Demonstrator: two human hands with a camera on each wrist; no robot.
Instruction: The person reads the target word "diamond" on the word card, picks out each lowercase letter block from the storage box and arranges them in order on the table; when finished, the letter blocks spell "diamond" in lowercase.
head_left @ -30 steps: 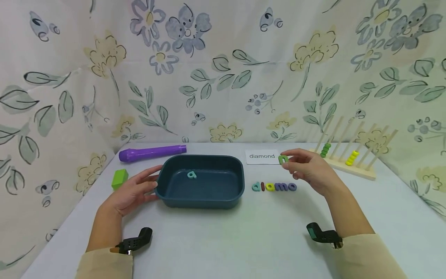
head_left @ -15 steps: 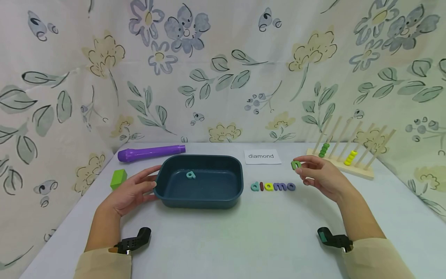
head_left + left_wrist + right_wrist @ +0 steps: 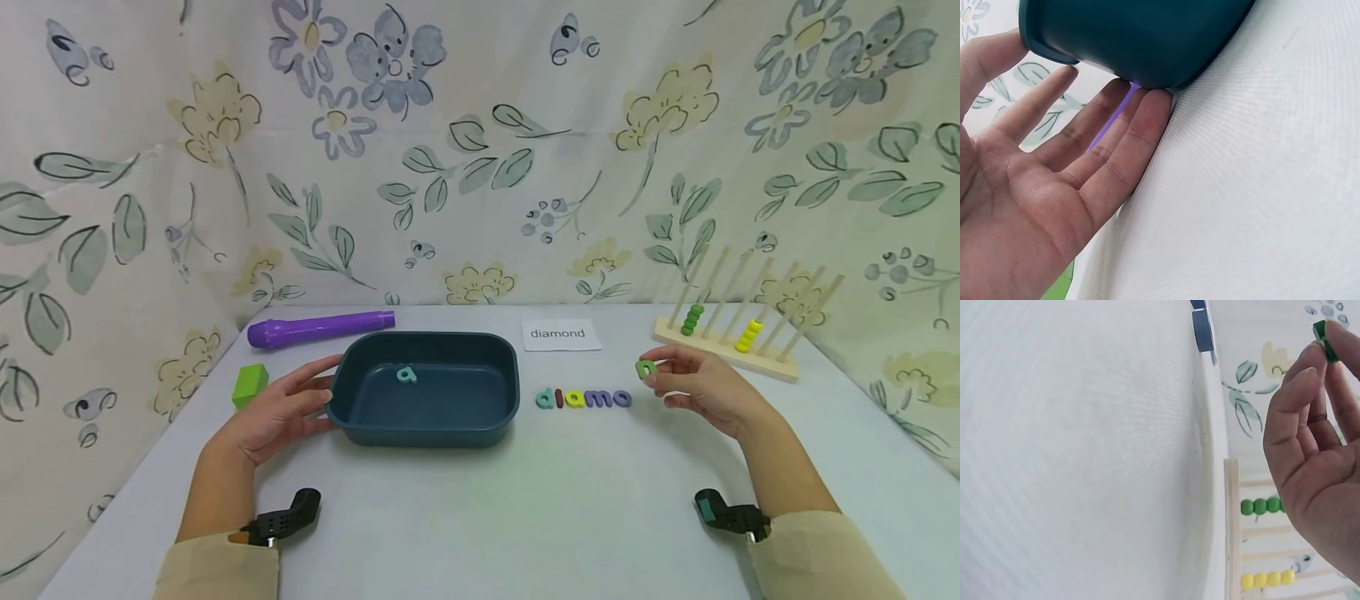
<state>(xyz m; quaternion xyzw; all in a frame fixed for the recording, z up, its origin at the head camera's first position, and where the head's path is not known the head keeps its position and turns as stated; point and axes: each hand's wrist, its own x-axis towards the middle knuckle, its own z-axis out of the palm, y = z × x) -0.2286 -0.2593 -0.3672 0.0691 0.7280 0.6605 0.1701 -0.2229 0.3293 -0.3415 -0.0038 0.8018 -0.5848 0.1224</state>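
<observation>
My right hand (image 3: 701, 385) pinches a green letter n (image 3: 646, 369) between thumb and fingertips, raised over the table to the right of a row of letters. That row reads d, i, a, m, o, ending in a purple letter o (image 3: 622, 398). With fingers mostly straight, my left hand (image 3: 281, 412) touches the left end of a dark teal tray (image 3: 423, 437); in the left wrist view its fingertips meet the tray's wall (image 3: 1141, 44). Inside the tray lies one teal letter (image 3: 407, 375). A white card (image 3: 561, 335) printed "diamond" lies behind the row.
A purple toy microphone (image 3: 318, 329) lies behind the tray. By my left hand sits a green block (image 3: 250, 385). At the back right stands a wooden peg rack (image 3: 727, 348) with green and yellow beads. A floral curtain (image 3: 480, 167) hangs behind the table.
My right hand has carried the green letter n from beside the card rightward and down, to the right of the letter row. The left hand stays at the tray.
</observation>
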